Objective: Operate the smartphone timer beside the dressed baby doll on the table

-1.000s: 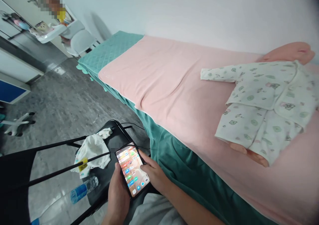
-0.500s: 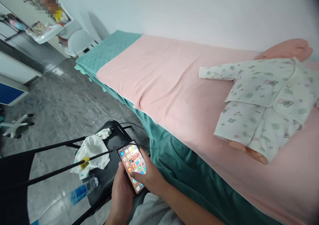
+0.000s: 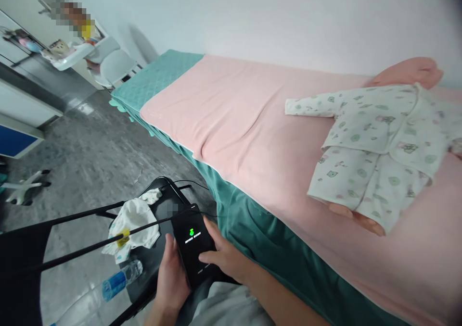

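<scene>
A smartphone lies between my two hands above my lap, its screen dark with a small green icon and white text. My left hand grips its left side, thumb along the edge. From the other side my right hand holds the phone, fingers behind it and thumb over the screen. Beside them on a black folding chair lie a crumpled white cloth and a clear plastic bottle with a blue label.
On the right stretches a bed with a pink sheet over green bedding. A doll in white patterned clothes lies on it. At the far left are a white high chair, a blurred figure and a chair base.
The phone's screen has gone from a page of colourful app icons to a dark display with a green icon. Both hands stay on the phone; the view has shifted slightly.
</scene>
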Action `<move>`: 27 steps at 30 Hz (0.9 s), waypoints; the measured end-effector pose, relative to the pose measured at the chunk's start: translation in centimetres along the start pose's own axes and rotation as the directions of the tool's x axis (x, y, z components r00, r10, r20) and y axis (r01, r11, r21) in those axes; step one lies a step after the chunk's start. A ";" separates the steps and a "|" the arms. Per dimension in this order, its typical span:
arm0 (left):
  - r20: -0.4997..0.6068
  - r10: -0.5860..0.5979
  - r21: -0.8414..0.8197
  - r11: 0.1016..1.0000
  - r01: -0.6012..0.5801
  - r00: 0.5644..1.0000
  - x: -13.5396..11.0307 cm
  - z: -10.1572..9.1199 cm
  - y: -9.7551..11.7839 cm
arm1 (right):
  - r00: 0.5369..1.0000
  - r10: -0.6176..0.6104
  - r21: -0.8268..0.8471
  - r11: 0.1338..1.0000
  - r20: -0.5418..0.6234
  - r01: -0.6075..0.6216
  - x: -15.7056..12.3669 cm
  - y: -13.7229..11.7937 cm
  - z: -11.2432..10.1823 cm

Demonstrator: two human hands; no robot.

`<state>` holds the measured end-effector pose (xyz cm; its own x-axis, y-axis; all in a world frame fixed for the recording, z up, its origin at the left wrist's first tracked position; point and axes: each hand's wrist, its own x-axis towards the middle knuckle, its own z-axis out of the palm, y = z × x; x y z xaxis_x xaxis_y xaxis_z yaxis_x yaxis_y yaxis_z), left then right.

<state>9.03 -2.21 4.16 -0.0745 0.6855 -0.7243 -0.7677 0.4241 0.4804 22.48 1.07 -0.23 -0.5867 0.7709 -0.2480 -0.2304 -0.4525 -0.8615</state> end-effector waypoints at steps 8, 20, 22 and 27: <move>0.005 -0.033 0.043 0.999 0.032 0.999 0.0 0.0 -0.2 | 0.994 0.088 0.057 0.994 0.057 -0.091 -1.4 0.8 -0.8; -0.009 -0.012 0.044 0.999 0.012 1.000 -0.1 0.2 0.1 | 0.988 0.060 0.168 0.982 0.144 -0.084 -2.3 0.2 -0.6; -0.010 -0.007 0.052 0.999 0.007 1.000 -0.1 0.2 0.1 | 0.989 0.052 0.174 0.982 0.140 -0.076 -2.3 0.1 -0.4; -0.013 0.040 0.091 0.995 -0.038 0.999 -0.2 -0.1 0.1 | 0.986 0.065 0.168 0.982 0.154 -0.091 -2.3 -0.1 -0.2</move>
<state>8.90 -2.33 4.33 -0.1135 0.6938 -0.7111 -0.7035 0.4493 0.5506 24.02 -0.54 0.37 -0.7129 0.6615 -0.2326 -0.3029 -0.5897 -0.7487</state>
